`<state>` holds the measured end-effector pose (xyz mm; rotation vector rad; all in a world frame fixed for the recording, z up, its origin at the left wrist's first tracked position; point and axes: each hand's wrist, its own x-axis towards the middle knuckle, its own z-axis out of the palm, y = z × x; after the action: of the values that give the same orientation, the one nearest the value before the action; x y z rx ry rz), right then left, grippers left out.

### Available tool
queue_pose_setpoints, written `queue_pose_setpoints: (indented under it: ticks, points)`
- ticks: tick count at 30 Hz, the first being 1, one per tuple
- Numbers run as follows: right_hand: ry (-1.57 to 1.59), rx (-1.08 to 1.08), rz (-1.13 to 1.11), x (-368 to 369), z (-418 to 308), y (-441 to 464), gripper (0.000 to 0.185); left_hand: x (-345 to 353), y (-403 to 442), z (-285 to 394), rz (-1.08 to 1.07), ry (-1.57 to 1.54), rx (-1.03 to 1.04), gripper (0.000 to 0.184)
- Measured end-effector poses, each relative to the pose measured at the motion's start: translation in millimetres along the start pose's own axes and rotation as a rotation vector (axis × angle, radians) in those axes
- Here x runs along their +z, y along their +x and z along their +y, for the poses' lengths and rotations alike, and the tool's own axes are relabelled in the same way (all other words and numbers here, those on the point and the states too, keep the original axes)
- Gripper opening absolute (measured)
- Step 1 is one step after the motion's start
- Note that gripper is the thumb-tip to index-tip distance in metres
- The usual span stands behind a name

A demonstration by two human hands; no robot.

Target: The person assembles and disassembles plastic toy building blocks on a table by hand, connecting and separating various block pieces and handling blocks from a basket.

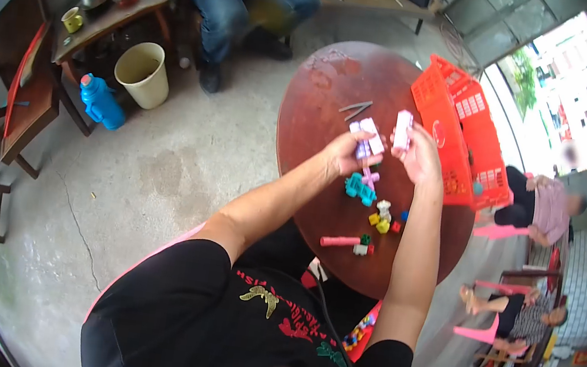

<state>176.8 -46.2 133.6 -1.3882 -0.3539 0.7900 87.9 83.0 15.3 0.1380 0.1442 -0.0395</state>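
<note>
My left hand (346,155) is closed around a lilac-and-white toy block piece (367,138) above the round wooden table. Close by on the right, my right hand (421,156) pinches a smaller pale lilac-white block (402,127) upright; a narrow gap separates the two pieces. Just below my left hand lie a pink toy piece (369,178) and a teal toy piece (360,190). Nearer to me are a whitish piece (384,210), yellow pieces (381,224), several small coloured bricks and a pink rod (340,242). A grey V-shaped tool (356,108) rests beyond my hands.
A red plastic basket (443,103) stands tilted at the right side of the round table (324,75). On the floor to the left are a cream bin (142,76) and a blue flask (102,104). One person (239,7) sits opposite; others sit at the right.
</note>
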Motion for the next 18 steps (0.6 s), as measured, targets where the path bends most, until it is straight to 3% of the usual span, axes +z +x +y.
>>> queue_pose_setpoints:
  ticks: [9,18]
  points:
    - [0.037,-0.017,0.035,-16,16,-13,0.031,-3,-1,-11,0.084,0.199,-0.019,0.021]
    - [-0.185,-0.002,0.109,-16,25,-14,0.029,3,-12,-14,0.109,0.298,-0.016,0.022]
